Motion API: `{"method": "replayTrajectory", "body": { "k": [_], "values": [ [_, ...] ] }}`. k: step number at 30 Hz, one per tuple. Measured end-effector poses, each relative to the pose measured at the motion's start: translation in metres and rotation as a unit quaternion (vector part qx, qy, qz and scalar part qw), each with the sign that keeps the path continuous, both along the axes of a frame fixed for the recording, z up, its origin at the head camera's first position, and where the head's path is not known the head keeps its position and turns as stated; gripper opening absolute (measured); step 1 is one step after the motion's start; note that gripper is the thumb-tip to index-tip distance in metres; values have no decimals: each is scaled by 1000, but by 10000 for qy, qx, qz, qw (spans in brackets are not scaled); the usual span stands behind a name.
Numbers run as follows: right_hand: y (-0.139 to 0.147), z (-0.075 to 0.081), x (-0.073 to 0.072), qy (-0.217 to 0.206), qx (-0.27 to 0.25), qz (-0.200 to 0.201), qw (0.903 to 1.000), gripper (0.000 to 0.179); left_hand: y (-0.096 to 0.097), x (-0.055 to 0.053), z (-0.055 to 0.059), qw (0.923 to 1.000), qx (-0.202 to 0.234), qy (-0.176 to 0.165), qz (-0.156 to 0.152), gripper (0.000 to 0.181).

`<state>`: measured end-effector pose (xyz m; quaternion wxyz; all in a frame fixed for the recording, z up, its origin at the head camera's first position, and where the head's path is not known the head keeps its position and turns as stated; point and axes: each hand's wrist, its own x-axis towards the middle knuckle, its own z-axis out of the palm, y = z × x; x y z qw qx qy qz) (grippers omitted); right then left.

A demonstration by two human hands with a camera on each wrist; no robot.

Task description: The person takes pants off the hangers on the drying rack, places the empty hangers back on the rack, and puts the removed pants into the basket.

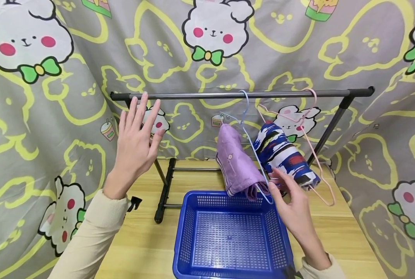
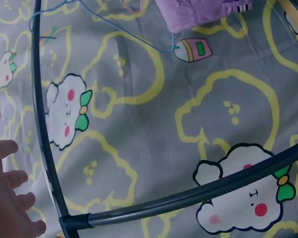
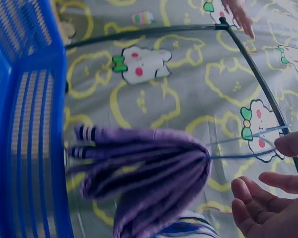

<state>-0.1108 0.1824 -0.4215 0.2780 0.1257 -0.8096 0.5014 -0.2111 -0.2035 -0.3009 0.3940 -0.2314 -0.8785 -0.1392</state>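
Observation:
A light-blue hanger (image 1: 248,133) hooks over the rail, tilted, with a folded purple garment (image 1: 233,155) with a button and striped trim bunched toward its far end. My right hand (image 1: 294,205) is beside the hanger's near lower corner, thumb and fingers apart; in the right wrist view the thumb (image 3: 292,143) is right at the blue wire's looped end. My left hand (image 1: 136,143) is raised with fingers spread, overlapping the left end of the clothes rail (image 1: 193,95) in the head view, and holds nothing.
A pink hanger (image 1: 315,145) on the rail's right carries a blue, white and red patterned cloth (image 1: 287,155). Below the clothes a blue plastic basket (image 1: 180,236) stands on the wooden table (image 1: 141,248). The rack's black foot (image 1: 163,197) stands left of it. Patterned curtains surround everything.

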Motion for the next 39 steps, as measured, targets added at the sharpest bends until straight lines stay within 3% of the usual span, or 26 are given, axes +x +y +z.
{"method": "replayTrajectory", "body": {
  "k": [7, 17, 20, 25, 32, 39],
  "values": [
    [-21, 4, -14, -939, -952, 440, 9900, 37, 7, -23, 15, 9994, -253, -89, 230, 58],
    [-40, 6, -24, -928, -1542, 956, 9790, 29, 9, -45, 26, 9979, -269, -446, 396, 53],
    [-43, 7, -26, -994, -1826, 1213, 9706, 27, 12, -49, 27, 9986, -92, -384, 350, 50],
    [-45, 9, -25, -1296, -2539, 1485, 9469, 35, 18, -57, 28, 9992, 125, -179, 341, 43],
    [-48, 14, -23, -1470, -3172, 1599, 9231, 37, 19, -60, 28, 9982, 454, -28, 396, 35],
    [-50, 19, -17, -1305, -3589, 1132, 9172, 36, 23, -62, 28, 9969, 762, -45, 204, 33]
  ]
}}
